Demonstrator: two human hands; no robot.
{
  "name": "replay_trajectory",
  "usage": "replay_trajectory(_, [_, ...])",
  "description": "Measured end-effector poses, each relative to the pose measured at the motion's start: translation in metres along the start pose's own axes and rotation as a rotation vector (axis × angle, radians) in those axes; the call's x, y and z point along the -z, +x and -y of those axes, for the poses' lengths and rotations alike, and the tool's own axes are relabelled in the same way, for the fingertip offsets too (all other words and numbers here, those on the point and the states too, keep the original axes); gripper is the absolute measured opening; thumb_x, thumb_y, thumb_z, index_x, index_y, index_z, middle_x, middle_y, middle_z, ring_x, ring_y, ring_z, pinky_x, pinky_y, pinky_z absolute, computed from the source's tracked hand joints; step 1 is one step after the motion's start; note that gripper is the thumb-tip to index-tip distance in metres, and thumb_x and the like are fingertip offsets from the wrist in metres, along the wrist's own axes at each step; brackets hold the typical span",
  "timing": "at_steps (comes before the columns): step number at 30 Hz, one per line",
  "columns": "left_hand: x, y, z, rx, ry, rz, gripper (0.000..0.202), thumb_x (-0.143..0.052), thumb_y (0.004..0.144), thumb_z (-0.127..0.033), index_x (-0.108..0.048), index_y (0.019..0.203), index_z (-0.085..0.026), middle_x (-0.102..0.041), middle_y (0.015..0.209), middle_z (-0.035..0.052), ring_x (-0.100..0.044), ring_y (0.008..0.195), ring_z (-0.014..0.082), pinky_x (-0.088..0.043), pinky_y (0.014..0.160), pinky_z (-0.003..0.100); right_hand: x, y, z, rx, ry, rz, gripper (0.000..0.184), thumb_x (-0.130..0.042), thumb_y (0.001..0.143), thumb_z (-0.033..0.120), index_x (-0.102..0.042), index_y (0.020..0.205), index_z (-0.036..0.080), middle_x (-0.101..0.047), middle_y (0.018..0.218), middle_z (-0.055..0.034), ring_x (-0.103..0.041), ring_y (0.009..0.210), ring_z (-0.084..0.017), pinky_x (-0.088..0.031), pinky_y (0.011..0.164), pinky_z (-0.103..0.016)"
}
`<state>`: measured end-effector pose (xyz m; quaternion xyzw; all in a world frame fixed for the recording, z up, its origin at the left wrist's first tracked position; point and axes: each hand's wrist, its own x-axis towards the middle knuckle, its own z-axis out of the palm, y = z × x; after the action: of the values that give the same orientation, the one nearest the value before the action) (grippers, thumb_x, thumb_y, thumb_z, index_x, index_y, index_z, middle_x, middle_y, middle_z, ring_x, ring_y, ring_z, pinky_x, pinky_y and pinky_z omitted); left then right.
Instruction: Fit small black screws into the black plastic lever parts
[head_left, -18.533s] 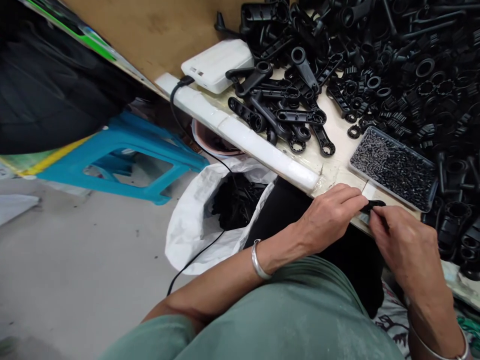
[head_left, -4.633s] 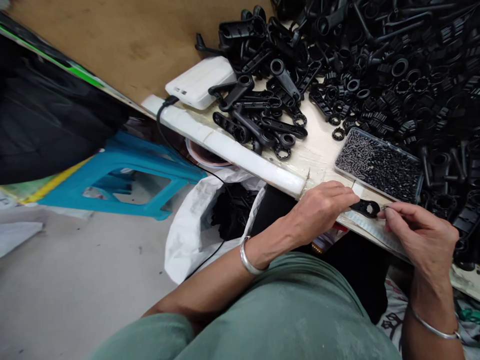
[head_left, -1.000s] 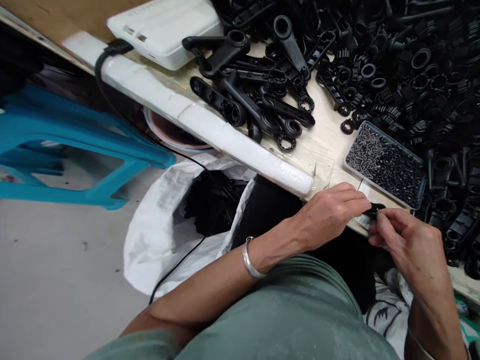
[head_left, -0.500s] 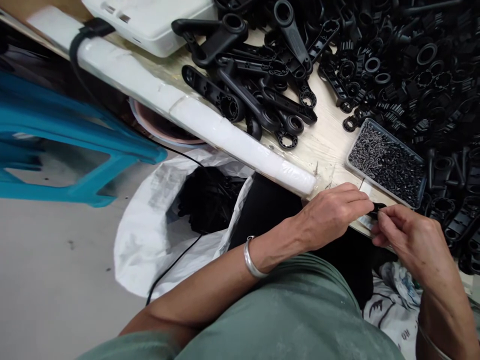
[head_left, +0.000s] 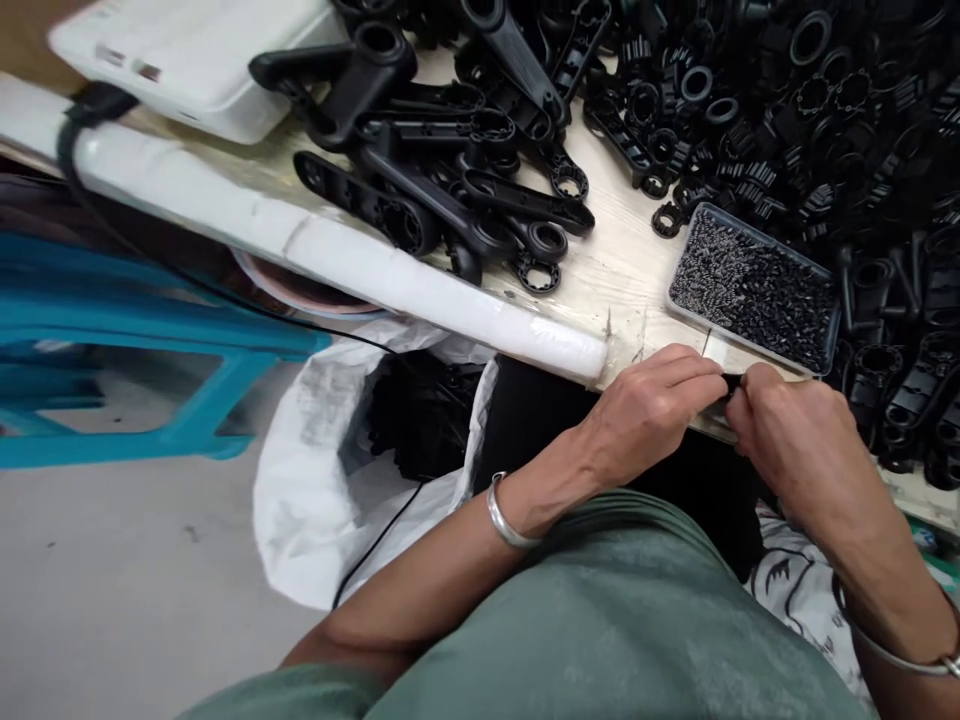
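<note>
And there, the right hand (head_left: 795,430) rolls knuckles-up, its hold impossible to tell, beside the small black plastic part (head_left: 733,381) the left hand (head_left: 651,408) pinches, leaving the piece mostly covered between both hands, the clear rectangular plastic box (head_left: 750,345) just beyond.

A black cable (head_left: 67,160) from a white box (head_left: 202,60) passes a blue stool (head_left: 135,320).

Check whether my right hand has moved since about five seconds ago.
Yes: the right hand has shifted leftward, toward the left hand, judged against the small-parts tray.
</note>
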<state>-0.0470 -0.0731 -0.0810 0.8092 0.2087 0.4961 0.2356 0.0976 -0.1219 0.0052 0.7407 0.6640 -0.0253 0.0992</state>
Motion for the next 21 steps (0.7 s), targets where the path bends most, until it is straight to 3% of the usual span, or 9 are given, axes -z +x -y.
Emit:
replay_trajectory(4, [0.000,0.000,0.000,-0.029,0.013,-0.059,0.017,-0.052,0.094,-0.004,-0.065,0.089,-0.013,-0.074,0.094,0.0064,-0.067,0.087,0.0133,-0.060,0.081,0.027,-0.006,-0.003,-0.025,-0.094,0.747,0.131,0.027,-0.059,0.087,0.038,-0.061,0.069,0.018,-0.064,0.056,-0.0020,-0.060,0.046,-0.014,-0.046,0.048,-0.023])
replay_trajectory(7, [0.000,-0.001,-0.004,-0.010,0.001,-0.103,0.013,-0.057,0.093,-0.005,-0.065,0.087,-0.014,-0.074,0.093,0.0066,-0.068,0.088,0.0135,-0.060,0.081,0.027,-0.018,-0.015,-0.034,-0.223,1.157,0.006,0.036,-0.072,0.079,0.052,-0.068,0.085,0.017,-0.070,0.064,-0.0027,-0.064,0.049,-0.014,-0.055,0.051,-0.024])
replay_trajectory(10, [-0.003,-0.002,-0.010,0.013,-0.027,-0.160,0.009,-0.061,0.091,-0.006,-0.065,0.086,-0.013,-0.074,0.094,0.0083,-0.069,0.089,0.0145,-0.060,0.082,0.028,-0.028,-0.028,-0.033,-0.354,1.306,-0.149,0.043,-0.079,0.076,0.051,-0.067,0.098,0.017,-0.071,0.066,-0.0024,-0.067,0.052,-0.015,-0.061,0.056,-0.028])
replay_trajectory(13, [-0.007,-0.003,-0.017,0.020,-0.043,-0.191,0.009,-0.063,0.089,-0.005,-0.066,0.084,-0.012,-0.074,0.093,0.0094,-0.069,0.088,0.0146,-0.060,0.082,0.029,-0.032,-0.035,-0.029,-0.412,1.388,-0.225,0.048,-0.081,0.075,0.048,-0.062,0.107,0.018,-0.074,0.075,-0.0038,-0.071,0.060,-0.017,-0.064,0.060,-0.031])
replay_trajectory(17, [-0.008,-0.002,-0.025,0.022,-0.034,-0.208,0.011,-0.062,0.090,-0.005,-0.065,0.085,-0.014,-0.074,0.096,0.0085,-0.068,0.091,0.0143,-0.060,0.084,0.030,-0.035,-0.034,-0.021,-0.391,1.577,-0.196,0.057,-0.085,0.072,0.040,-0.056,0.117,0.020,-0.075,0.084,-0.0033,-0.075,0.078,-0.021,-0.065,0.072,-0.034])
replay_trajectory(21, [-0.006,-0.001,-0.030,0.023,-0.029,-0.202,0.011,-0.061,0.091,-0.006,-0.064,0.086,-0.015,-0.074,0.097,0.0074,-0.067,0.092,0.0138,-0.060,0.084,0.029,-0.038,-0.029,-0.015,-0.377,1.755,-0.210,0.051,-0.086,0.070,0.032,-0.060,0.112,0.022,-0.074,0.094,-0.0004,-0.074,0.085,-0.017,-0.064,0.081,-0.033])
